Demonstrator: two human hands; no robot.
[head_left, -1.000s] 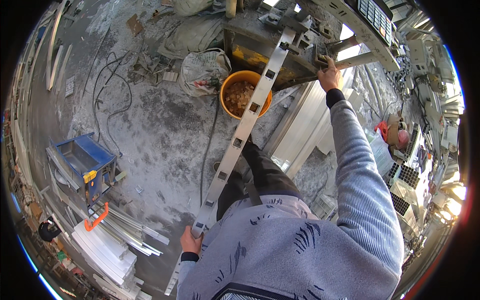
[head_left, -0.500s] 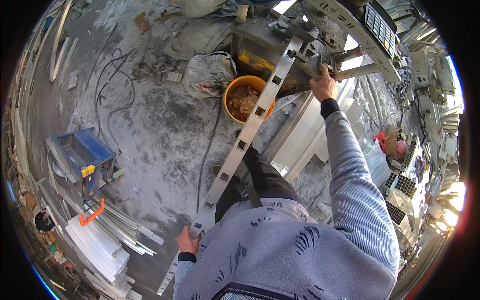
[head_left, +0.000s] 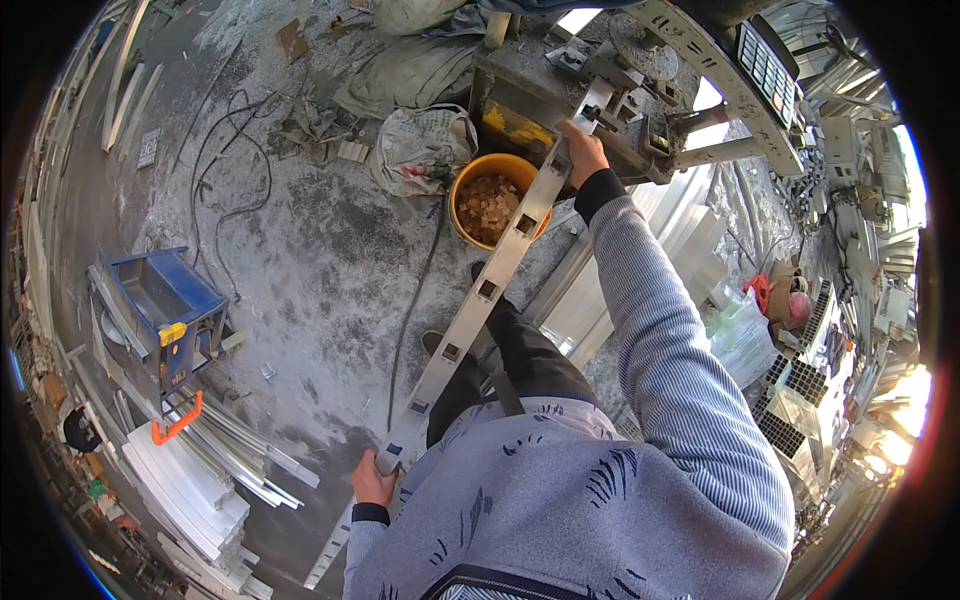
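A long silvery metal profile (head_left: pixel 466 325) with a row of square holes runs slantwise from the lower left up to a machine (head_left: pixel 625 85) at the top. My left hand (head_left: pixel 374 482) is closed around the profile low down, beside my body. Farther up, my right hand (head_left: pixel 584 152) grips the same profile near the machine, its fingers wrapped over the edge. The far end of the profile rests among metal blocks on the machine's table. Under the upper part of the profile stands an orange bucket (head_left: pixel 460 215) of small pale pieces, partly hidden by it.
A white sack (head_left: pixel 415 150) lies left of the bucket. On the left stand a blue metal stand (head_left: pixel 165 295) and stacked white profiles (head_left: pixel 185 490). Black cable (head_left: pixel 425 275) trails over the dusty floor. More profiles (head_left: pixel 650 245) lie beneath my right arm.
My right hand has left the machine's side, moved left and taken hold of the upper part of the profile. My left hand keeps its grip, with hardly any shift of the profile.
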